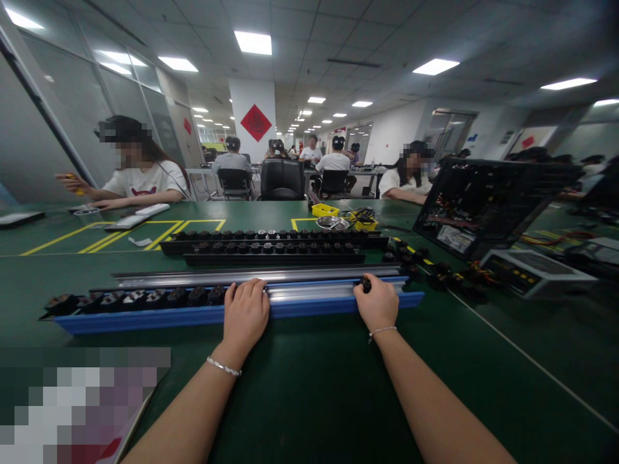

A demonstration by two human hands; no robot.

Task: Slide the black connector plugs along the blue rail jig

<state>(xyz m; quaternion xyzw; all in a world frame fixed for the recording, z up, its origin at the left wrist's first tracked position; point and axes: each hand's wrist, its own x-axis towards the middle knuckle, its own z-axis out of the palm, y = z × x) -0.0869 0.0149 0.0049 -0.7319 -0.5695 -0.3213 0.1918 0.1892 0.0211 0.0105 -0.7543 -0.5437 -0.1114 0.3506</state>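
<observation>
A long blue rail [309,307] with a shiny metal channel lies across the green table in front of me. Several black plug-like parts [176,297] sit in a row along its left half. At the end of that row, my left hand [246,309] rests over the rail, fingers curled onto its far side; what lies under them is partly hidden. Further right, my right hand [377,301] pinches a small black part [366,284] at the channel. Just behind the blue rail is another metal rail [193,277].
Two black racks [275,259] of similar parts stand behind the rails. Loose black parts [438,274] lie to the right, near an open computer case [483,212] and a power supply [536,274]. A metal dish [332,223] and yellow tray [325,210] sit farther back. People sit beyond.
</observation>
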